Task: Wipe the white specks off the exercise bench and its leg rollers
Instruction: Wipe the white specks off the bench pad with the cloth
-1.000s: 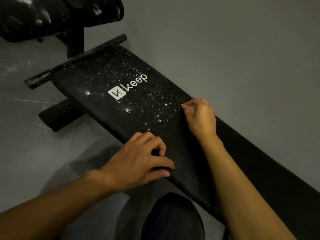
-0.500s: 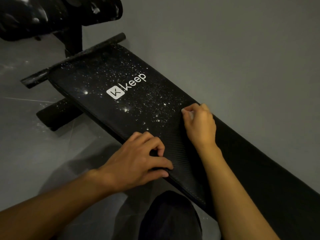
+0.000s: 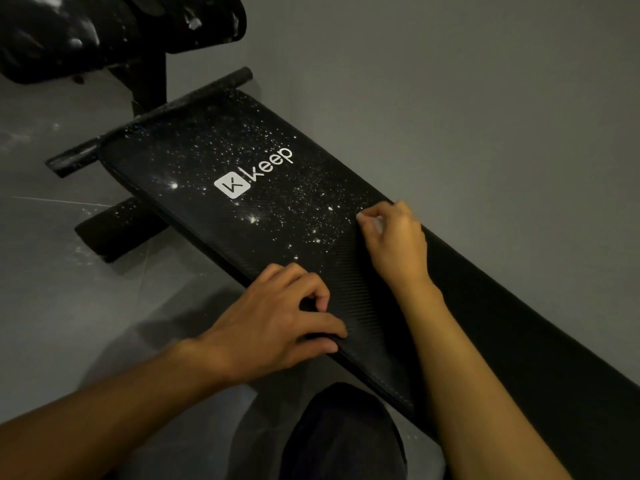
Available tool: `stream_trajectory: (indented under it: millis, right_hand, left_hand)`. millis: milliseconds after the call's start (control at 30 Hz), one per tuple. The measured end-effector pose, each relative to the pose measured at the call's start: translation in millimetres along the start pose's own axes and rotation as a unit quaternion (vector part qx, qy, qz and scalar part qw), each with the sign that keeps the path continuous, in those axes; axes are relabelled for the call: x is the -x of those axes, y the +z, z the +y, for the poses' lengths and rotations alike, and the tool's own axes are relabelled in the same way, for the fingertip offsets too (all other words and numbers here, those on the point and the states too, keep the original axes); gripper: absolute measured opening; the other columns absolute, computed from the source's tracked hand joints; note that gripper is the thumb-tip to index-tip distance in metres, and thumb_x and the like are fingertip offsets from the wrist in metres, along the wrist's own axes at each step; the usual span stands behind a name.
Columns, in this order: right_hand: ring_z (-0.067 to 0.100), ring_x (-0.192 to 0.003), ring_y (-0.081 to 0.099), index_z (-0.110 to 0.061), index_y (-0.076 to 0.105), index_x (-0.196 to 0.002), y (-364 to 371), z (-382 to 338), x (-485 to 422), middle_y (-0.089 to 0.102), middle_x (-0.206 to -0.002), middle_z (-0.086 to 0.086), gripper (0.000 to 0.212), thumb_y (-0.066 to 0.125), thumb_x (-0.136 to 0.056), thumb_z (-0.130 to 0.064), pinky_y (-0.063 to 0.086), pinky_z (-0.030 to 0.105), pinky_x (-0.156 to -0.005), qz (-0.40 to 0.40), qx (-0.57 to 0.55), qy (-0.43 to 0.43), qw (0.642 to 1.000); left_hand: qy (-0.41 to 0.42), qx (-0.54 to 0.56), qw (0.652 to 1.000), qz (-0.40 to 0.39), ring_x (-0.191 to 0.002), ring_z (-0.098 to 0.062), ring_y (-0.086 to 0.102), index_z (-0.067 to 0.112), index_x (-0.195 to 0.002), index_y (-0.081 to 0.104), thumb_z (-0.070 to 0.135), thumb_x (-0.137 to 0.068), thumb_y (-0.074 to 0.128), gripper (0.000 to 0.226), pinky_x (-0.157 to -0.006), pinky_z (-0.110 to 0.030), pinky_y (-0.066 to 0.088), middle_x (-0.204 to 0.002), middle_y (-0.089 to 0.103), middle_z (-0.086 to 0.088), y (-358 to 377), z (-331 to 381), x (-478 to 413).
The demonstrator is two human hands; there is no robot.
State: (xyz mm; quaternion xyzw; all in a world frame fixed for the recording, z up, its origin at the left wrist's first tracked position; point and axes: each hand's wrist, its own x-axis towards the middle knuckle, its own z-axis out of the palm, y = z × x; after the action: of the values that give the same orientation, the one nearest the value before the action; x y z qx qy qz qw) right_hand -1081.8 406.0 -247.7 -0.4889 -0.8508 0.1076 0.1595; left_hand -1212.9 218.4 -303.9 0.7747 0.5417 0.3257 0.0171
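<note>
So basically nothing has moved in the last second. The right hand (image 3: 398, 244) has only twitched a hair along the far edge of the exercise bench (image 3: 363, 306), and the line where clean pad ends and mess begins hasn't budged. My read is that these are tiny scrubbing strokes on one stubborn patch, so progress is slow. That hand's fingers (image 3: 381, 211) are curled tight, pinching a pale scrap (image 3: 378, 223). It's probably a wipe or tissue, but it's too small to say for sure. The left hand (image 3: 273, 323) is down at 6 o'clock with bent fingers pressing on the pad and the thumb along the near edge, gripping it to brace. The white specks (image 3: 311, 202) fan out from the right hand toward 10 o'clock, thick around the logo (image 3: 254, 173), which reads "Keep" next to a white square with a K in it. The stretch of pad between the two hands and back toward 4 o'clock looks clean already. The leg rollers aren't done. The low one (image 3: 114, 230) at 9 o'clock has dust on it, and the big padded ones (image 3: 104, 29) up at 11 o'clock carry white smears. There's also some powder on the floor (image 3: 52, 306), and a dark-clothed knee (image 3: 346, 434) at 6 o'clock. I'd guess a bit under half of the job is done.
</note>
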Motion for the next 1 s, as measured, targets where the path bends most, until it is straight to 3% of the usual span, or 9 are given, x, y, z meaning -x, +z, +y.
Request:
stream_trajectory:
  millis: [100, 267, 367, 500, 600, 733, 800, 933, 1000]
  right_hand:
    - [0.004, -0.079, 0.051, -0.027, 0.067, -0.117, -4.3, -6.0, 44.6, 0.047, -0.103, -0.007, 0.023, 0.056, -0.100, -0.040, 0.040, 0.018, -0.064, -0.028, -0.020, -0.082, 0.996]
    - [0.002, -0.082, 0.053, -0.037, 0.067, -0.112, -15.1, 2.7, 80.5, 0.044, -0.095, -0.017, 0.021, 0.056, -0.097, -0.046, 0.047, 0.029, -0.075, -0.070, -0.043, -0.123, 0.989]
    - [0.008, -0.084, 0.057, -0.032, 0.065, -0.112, -11.7, 10.3, 47.7, 0.049, -0.101, -0.010, 0.022, 0.056, -0.098, -0.046, 0.055, 0.036, -0.076, -0.022, -0.001, -0.073, 0.997]
    - [0.010, -0.083, 0.058, -0.025, 0.063, -0.120, 0.3, 0.0, 36.2, 0.048, -0.108, -0.004, 0.027, 0.054, -0.102, -0.043, 0.057, 0.032, -0.073, 0.032, 0.019, 0.008, 0.999]
    - [0.006, -0.074, 0.052, -0.028, 0.064, -0.120, 0.6, -10.2, 74.2, 0.043, -0.102, -0.009, 0.028, 0.051, -0.101, -0.044, 0.051, 0.027, -0.064, -0.008, -0.015, -0.101, 0.995]
    - [0.005, -0.077, 0.051, -0.032, 0.064, -0.122, -13.8, 8.4, 92.0, 0.042, -0.099, -0.013, 0.029, 0.051, -0.100, -0.045, 0.051, 0.032, -0.066, -0.068, -0.030, -0.216, 0.974]
    - [0.006, -0.080, 0.053, -0.031, 0.063, -0.122, -15.0, 20.6, 67.4, 0.045, -0.103, -0.011, 0.029, 0.051, -0.100, -0.047, 0.053, 0.033, -0.068, -0.038, 0.016, -0.177, 0.983]
    - [0.007, -0.089, 0.055, -0.025, 0.063, -0.122, -10.6, 20.2, 25.2, 0.050, -0.115, -0.002, 0.029, 0.054, -0.101, -0.043, 0.050, 0.024, -0.072, 0.010, -0.004, 0.027, 1.000]
    - [0.006, -0.084, 0.055, -0.025, 0.060, -0.125, -4.3, 5.3, 37.1, 0.046, -0.115, -0.004, 0.032, 0.049, -0.102, -0.044, 0.056, 0.030, -0.074, 0.013, 0.014, 0.012, 1.000]
  left_hand:
    - [-0.001, 0.004, 1.000, -0.002, -0.098, -0.014, 0.048, 0.044, -0.113, 0.071, 0.054, -0.095, 0.067, 0.021, -0.082, -0.034, 0.039, -0.106, 0.052, 0.010, -0.7, 0.2, 1.4]
    - [0.003, 0.000, 1.000, -0.007, -0.099, -0.013, 0.048, 0.045, -0.114, 0.070, 0.056, -0.096, 0.064, 0.022, -0.083, -0.033, 0.037, -0.106, 0.050, 0.011, 0.3, -1.5, 0.5]
    - [0.006, 0.002, 1.000, -0.007, -0.099, -0.013, 0.048, 0.045, -0.114, 0.070, 0.056, -0.096, 0.066, 0.021, -0.084, -0.032, 0.037, -0.106, 0.051, 0.010, 0.3, -2.1, 0.1]
    - [0.005, 0.001, 1.000, -0.005, -0.099, -0.013, 0.048, 0.045, -0.114, 0.071, 0.054, -0.095, 0.069, 0.020, -0.085, -0.030, 0.034, -0.105, 0.051, 0.011, 0.1, -1.1, 0.1]
    - [0.003, 0.003, 1.000, -0.009, -0.100, -0.013, 0.047, 0.045, -0.114, 0.070, 0.055, -0.096, 0.068, 0.021, -0.085, -0.031, 0.035, -0.106, 0.051, 0.010, -0.7, -1.2, 1.3]
    - [0.009, 0.000, 1.000, -0.014, -0.101, -0.012, 0.047, 0.045, -0.115, 0.070, 0.055, -0.097, 0.065, 0.021, -0.086, -0.030, 0.034, -0.107, 0.050, 0.011, -0.2, -1.9, 1.9]
    - [0.012, 0.002, 1.000, -0.012, -0.100, -0.012, 0.047, 0.045, -0.116, 0.070, 0.055, -0.097, 0.065, 0.022, -0.086, -0.030, 0.035, -0.107, 0.050, 0.011, -0.4, -3.2, 0.5]
    - [0.018, 0.008, 1.000, -0.008, -0.099, -0.011, 0.048, 0.045, -0.115, 0.070, 0.054, -0.095, 0.069, 0.022, -0.085, -0.032, 0.039, -0.106, 0.050, 0.012, 0.0, -3.6, 0.1]
    - [0.016, 0.010, 1.000, -0.005, -0.099, -0.013, 0.049, 0.043, -0.115, 0.070, 0.053, -0.095, 0.069, 0.023, -0.084, -0.034, 0.040, -0.106, 0.051, 0.011, -0.1, -3.2, 1.0]
